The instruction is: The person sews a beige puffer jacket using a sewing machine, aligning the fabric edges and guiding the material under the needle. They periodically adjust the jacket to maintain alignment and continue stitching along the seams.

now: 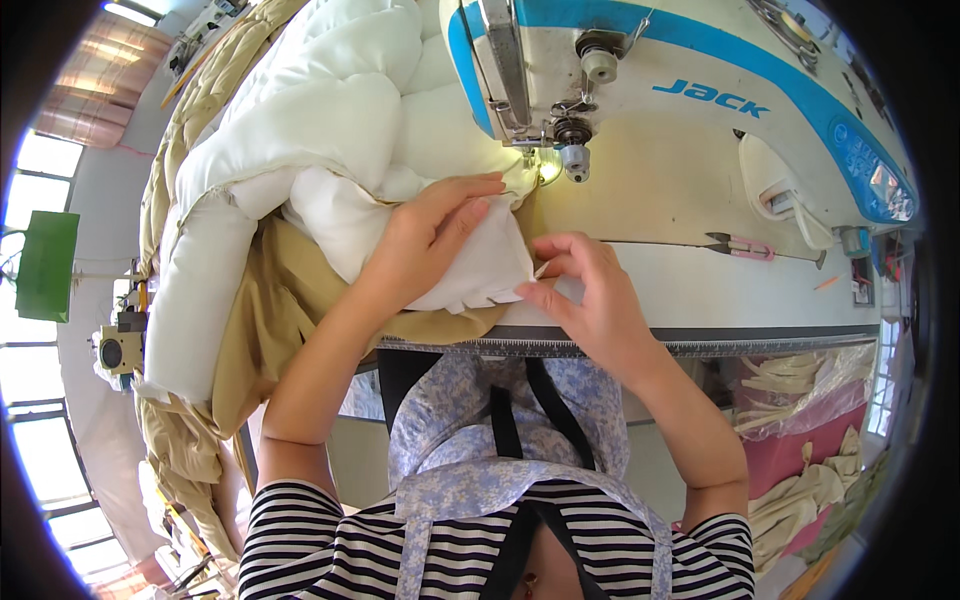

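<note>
A puffy white padded garment piece with tan fabric under it lies across the sewing machine table, its edge running up to the lit needle area. My left hand rests flat on the white cloth just in front of the presser foot, fingers stretched toward it. With thumb and fingertips my right hand pinches the near right corner of the white fabric. The white and blue sewing machine stands over the far side of the cloth.
Pink-handled thread snips lie on the right of the table beside a white pad. A ruler strip lines the front edge. Tan padded pieces hang at the left; cloth bundles lie low at the right.
</note>
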`<act>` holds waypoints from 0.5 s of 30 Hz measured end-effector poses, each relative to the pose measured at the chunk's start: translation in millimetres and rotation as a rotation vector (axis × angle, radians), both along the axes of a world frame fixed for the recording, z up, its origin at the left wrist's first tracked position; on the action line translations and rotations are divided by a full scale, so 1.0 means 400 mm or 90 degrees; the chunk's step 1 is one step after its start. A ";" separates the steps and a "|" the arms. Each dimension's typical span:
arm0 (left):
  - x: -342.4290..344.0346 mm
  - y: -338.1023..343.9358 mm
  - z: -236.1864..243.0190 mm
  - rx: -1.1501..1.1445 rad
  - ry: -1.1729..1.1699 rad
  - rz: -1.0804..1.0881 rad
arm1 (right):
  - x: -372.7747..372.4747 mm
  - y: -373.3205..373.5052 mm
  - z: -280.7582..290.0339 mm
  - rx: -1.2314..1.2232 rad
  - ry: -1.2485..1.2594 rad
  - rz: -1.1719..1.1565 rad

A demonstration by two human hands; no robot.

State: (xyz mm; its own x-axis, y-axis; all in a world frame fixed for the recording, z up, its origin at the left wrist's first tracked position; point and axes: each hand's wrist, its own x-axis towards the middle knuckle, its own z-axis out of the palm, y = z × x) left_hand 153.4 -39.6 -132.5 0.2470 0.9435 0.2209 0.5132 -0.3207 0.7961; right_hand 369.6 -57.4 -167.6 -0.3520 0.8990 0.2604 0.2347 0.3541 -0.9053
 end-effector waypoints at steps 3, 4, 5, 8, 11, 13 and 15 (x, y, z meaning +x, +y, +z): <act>-0.005 -0.021 0.013 0.028 -0.004 0.022 | -0.002 0.007 0.005 0.044 -0.091 0.039; -0.005 -0.025 0.019 0.045 0.007 0.026 | 0.000 0.011 0.005 0.085 -0.137 0.036; -0.002 -0.036 0.024 0.087 0.054 0.026 | 0.000 0.008 0.004 0.106 -0.148 0.029; 0.007 -0.078 0.028 0.200 0.173 0.019 | 0.005 -0.003 0.000 0.154 -0.186 -0.028; 0.010 -0.113 0.010 0.237 0.267 0.016 | 0.003 -0.005 -0.008 0.175 -0.213 -0.016; 0.006 -0.121 -0.002 0.226 0.199 0.052 | -0.002 -0.003 -0.010 0.177 -0.190 0.008; 0.001 -0.120 -0.008 0.222 0.159 0.077 | -0.005 0.001 -0.009 0.059 -0.019 0.066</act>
